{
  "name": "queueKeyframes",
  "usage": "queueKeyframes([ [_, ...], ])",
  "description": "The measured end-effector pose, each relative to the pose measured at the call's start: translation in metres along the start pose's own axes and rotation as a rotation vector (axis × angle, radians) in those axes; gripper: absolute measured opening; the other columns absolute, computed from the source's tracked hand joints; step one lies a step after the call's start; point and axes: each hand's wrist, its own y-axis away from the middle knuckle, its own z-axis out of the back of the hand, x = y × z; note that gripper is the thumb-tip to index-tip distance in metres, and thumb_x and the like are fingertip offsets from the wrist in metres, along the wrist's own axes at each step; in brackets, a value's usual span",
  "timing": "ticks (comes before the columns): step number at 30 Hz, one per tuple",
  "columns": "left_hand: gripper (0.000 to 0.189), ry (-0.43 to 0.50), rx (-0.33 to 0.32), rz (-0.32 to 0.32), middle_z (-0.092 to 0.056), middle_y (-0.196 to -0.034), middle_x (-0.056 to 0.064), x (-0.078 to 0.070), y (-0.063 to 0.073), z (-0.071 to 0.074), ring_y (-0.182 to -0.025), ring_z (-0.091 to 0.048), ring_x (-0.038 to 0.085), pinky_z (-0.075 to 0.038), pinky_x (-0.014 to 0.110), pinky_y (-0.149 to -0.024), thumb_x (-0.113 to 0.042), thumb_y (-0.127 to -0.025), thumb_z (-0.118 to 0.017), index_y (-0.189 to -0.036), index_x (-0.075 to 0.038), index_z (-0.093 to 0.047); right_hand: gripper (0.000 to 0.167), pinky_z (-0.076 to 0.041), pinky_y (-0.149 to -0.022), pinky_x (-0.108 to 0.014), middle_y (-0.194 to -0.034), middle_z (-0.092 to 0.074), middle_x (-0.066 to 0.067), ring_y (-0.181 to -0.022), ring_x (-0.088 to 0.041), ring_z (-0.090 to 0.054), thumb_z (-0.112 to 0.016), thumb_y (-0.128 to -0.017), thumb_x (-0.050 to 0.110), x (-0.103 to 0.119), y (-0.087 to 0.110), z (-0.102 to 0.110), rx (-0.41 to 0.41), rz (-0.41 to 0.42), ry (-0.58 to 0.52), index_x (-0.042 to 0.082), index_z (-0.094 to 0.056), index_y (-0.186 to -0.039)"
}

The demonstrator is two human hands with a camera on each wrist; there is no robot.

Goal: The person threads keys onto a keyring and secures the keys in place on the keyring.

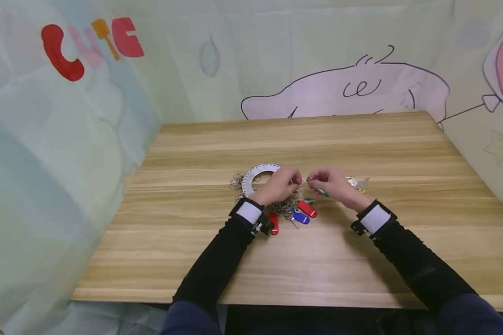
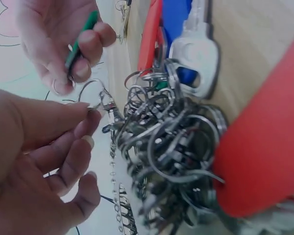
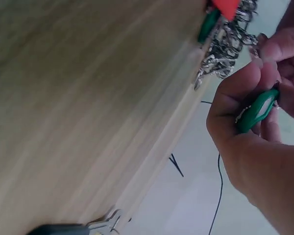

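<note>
My left hand [image 1: 280, 184] reaches over a white ring-shaped key holder [image 1: 248, 180] hung with many metal rings and clasps. Its thumb and forefinger pinch a thin metal split ring [image 2: 91, 81], which joins a small clasp at the holder's edge. Just to the right, my right hand [image 1: 336, 187] holds a green key tag [image 3: 257, 112] in its curled fingers, the fingertips close to the left hand's. Beside the left hand lie two red key tags [image 1: 307, 209], a blue key tag [image 1: 300, 216] and a silver key [image 2: 201, 51]. The right fingers partly hide the green tag's ring.
Beyond the right hand, a small group of keys [image 1: 358, 184] with yellow parts rests on the wooden table [image 1: 184, 223]. A black object [image 3: 61, 229] with silver wire loops shows at the right wrist view's bottom edge. A printed cloth [image 1: 184, 70] hangs behind the table.
</note>
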Motion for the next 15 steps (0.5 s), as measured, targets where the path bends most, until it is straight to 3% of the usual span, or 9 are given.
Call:
queueKeyframes([
  [6, 0.010, 0.087, -0.026, -0.002, -0.068, -0.096, 0.011, -0.001, 0.006, -0.001, -0.090, -0.061, 0.021, -0.049, 0.028, -0.082, 0.000, -0.090, -0.059, -0.098, -0.001, -0.065, 0.020, -0.048, -0.057, -0.025, -0.084, -0.063, -0.017, -0.065, -0.019, -0.058, -0.061, -0.092, 0.011, 0.004, -0.001, -0.014, 0.040, 0.017, 0.109, -0.003, -0.061, -0.106],
  [15, 0.005, 0.108, -0.115, -0.021, -0.068, -0.090, 0.010, 0.002, 0.017, -0.001, -0.084, -0.062, 0.019, -0.048, 0.023, -0.076, 0.000, -0.087, -0.062, -0.091, -0.003, -0.064, 0.012, -0.045, -0.055, -0.022, -0.083, -0.064, -0.021, -0.064, -0.021, -0.058, -0.065, -0.091, 0.012, 0.007, -0.001, -0.018, 0.006, 0.077, 0.080, 0.000, -0.065, -0.096],
])
